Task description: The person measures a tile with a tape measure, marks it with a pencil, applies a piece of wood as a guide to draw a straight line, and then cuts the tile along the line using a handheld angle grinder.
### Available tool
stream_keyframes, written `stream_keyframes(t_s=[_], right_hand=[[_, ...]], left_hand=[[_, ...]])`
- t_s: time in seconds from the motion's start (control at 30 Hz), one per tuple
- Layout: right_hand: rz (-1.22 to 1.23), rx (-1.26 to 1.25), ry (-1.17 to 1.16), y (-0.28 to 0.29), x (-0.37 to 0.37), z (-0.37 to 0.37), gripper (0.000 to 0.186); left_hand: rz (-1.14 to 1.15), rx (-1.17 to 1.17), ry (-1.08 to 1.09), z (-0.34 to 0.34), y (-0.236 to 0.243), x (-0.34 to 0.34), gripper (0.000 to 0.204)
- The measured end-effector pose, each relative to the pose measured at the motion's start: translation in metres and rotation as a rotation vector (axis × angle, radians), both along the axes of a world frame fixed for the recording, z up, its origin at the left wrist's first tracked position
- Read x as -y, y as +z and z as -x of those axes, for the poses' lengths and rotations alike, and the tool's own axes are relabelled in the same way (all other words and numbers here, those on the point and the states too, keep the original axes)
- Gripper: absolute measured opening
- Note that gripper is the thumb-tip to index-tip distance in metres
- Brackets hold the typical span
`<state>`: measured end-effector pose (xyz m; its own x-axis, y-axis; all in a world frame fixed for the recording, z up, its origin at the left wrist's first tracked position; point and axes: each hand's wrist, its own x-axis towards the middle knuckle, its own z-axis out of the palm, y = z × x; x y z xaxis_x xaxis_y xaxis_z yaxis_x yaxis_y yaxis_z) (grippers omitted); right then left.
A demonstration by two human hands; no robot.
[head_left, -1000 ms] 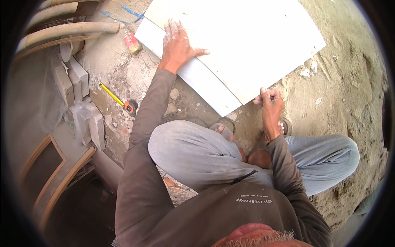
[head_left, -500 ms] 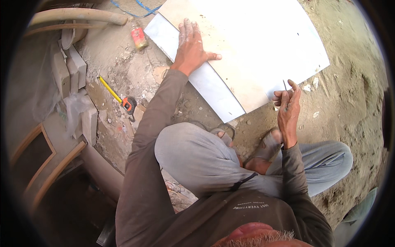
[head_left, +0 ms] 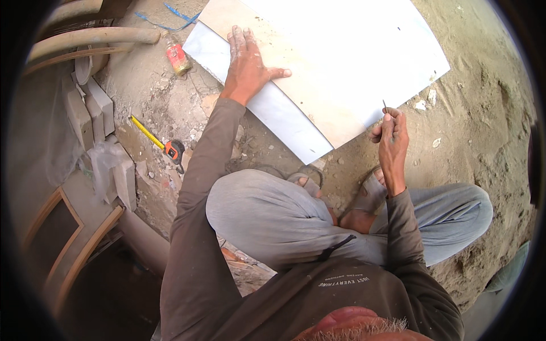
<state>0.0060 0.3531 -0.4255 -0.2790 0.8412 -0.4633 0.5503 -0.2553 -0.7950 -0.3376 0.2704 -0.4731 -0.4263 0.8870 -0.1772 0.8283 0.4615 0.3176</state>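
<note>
A large pale slab (head_left: 335,62), bright with glare, lies on top of a white one (head_left: 278,116) whose strip shows along the left edge. My left hand (head_left: 245,69) rests on the upper slab with fingers and thumb spread, its heel over the exposed strip. By the slabs' near right edge, my right hand (head_left: 392,142) is closed in a pinch around a thin dark rod (head_left: 385,105). The rod's tip points away from me, over the slab's edge; whether it touches cannot be made out. What kind of rod it is does not show.
An orange-and-black tape measure (head_left: 174,150) with its yellow blade out lies on the rubble at left. Beyond it is a bottle with a red label (head_left: 177,55). Stacked pale blocks (head_left: 96,111) and wooden chair frames (head_left: 85,253) line the left side. Sandy ground (head_left: 472,131) stretches right.
My right-hand fingers have drawn together, gripping the rod between thumb and forefinger. Previously the forefinger stuck out and the rod stood looser. The left hand stays spread on the slab; the whole view shifted slightly.
</note>
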Motion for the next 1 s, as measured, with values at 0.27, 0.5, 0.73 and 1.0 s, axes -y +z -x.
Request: stream_keyframes(t_s=[0.27, 0.5, 0.73, 1.0], right_hand=[[-0.104, 0.051, 0.130, -0.038, 0.013, -0.014, 0.024], [-0.019, -0.068, -0.019, -0.029, 0.010, -0.005, 0.024], [-0.003, 0.014, -0.095, -0.010, -0.005, -0.014, 0.029], [-0.249, 0.233, 0.250, -0.003, 0.001, -0.022, 0.016]], left_hand=[[-0.003, -0.014, -0.020, 0.004, -0.006, 0.003, 0.142], [0.008, -0.008, -0.014, 0.002, -0.004, -0.003, 0.141], [-0.002, -0.073, -0.033, 0.005, -0.006, 0.002, 0.136], [0.042, 0.015, -0.017, 0.009, -0.008, 0.002, 0.139]])
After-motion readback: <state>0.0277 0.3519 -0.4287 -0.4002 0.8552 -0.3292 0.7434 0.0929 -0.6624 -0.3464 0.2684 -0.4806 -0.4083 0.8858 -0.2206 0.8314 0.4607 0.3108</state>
